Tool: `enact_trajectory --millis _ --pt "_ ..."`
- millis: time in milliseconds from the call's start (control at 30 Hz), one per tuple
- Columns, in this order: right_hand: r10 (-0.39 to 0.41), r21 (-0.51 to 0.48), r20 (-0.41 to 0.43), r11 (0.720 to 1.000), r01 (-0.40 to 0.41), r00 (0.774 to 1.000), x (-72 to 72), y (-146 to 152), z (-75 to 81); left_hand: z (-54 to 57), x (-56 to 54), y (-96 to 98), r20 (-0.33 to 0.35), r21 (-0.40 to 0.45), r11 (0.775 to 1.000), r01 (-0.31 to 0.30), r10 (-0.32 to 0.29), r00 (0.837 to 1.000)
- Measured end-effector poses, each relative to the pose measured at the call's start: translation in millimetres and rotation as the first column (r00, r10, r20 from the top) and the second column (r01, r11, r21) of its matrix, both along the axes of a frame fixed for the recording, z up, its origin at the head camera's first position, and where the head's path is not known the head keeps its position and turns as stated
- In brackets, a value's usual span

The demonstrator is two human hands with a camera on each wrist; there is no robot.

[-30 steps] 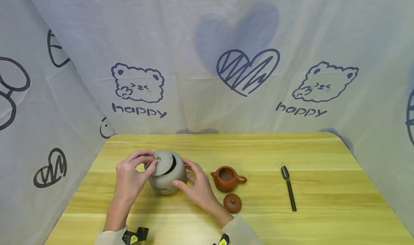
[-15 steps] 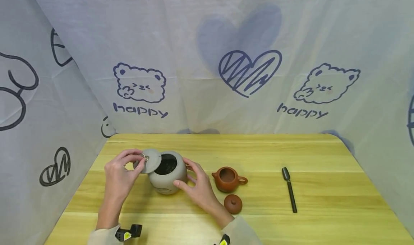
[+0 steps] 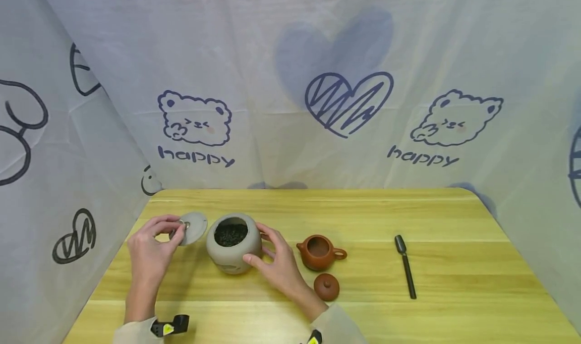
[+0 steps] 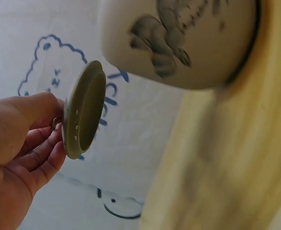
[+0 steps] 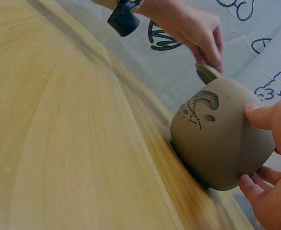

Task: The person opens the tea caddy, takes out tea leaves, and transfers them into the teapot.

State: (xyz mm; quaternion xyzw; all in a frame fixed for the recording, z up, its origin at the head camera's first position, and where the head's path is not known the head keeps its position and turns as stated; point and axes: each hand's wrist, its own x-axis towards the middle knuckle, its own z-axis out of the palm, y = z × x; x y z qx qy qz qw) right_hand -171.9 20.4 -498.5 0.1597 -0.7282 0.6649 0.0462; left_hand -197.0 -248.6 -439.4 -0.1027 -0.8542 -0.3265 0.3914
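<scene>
My left hand point(image 3: 152, 250) pinches a small metal ring on a round grey lid point(image 3: 195, 227), holding it in the air left of the jar. In the left wrist view the lid point(image 4: 90, 110) is tilted on edge, its underside showing. A rounded grey tea jar point(image 3: 231, 257) stands uncovered on the table, dark loose tea leaves point(image 3: 230, 234) inside. Around the jar's right side curls my right hand point(image 3: 279, 266), thumb in front and fingers behind. In the right wrist view a dark plant painting marks the jar point(image 5: 226, 139).
Right of the jar stands a reddish-brown clay teapot point(image 3: 316, 258) without its lid. That teapot lid point(image 3: 326, 287) lies just in front of it. A dark scoop point(image 3: 406, 268) lies farther right on the wooden table point(image 3: 472, 253). Printed cloth point(image 3: 272, 147) hangs behind.
My left hand has lifted the grey lid off the jar and carried it left, exposing the tea leaves. The right hand has stayed on the jar.
</scene>
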Motion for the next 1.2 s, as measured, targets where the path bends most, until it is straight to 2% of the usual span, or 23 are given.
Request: enact_trajectory --millis 267,400,500,733,967,1200 --pt "-0.004 -0.014 -0.001 1.000 0.004 1.000 0.7 -1 0.2 -21.3 -4.9 -10.7 0.018 -0.073 0.996 -0.052 0.053 0.998" --pt "-0.010 -0.003 0.000 1.000 0.010 1.000 2.4 -2 3.4 -29.6 -5.2 -12.3 0.056 -0.085 0.994 -0.062 0.067 0.996" --pt "-0.007 -0.011 0.003 1.000 0.007 1.000 6.8 -3 12.2 -34.1 -4.9 -13.9 0.101 -0.083 0.994 -0.072 0.081 0.992" --pt "0.009 -0.022 0.004 1.000 -0.008 1.000 17.6 1 36.7 -41.4 -5.9 -17.2 0.229 -0.084 0.992 -0.090 0.107 0.968" --pt "0.010 -0.025 0.009 1.000 -0.010 1.000 17.3 1 38.7 -44.8 -6.5 -17.3 0.304 -0.098 0.992 -0.074 0.100 0.947" --pt "0.015 -0.028 0.024 1.000 -0.014 1.000 18.1 1 40.0 -45.9 -5.7 -18.0 0.399 -0.086 0.994 -0.066 0.095 0.912"
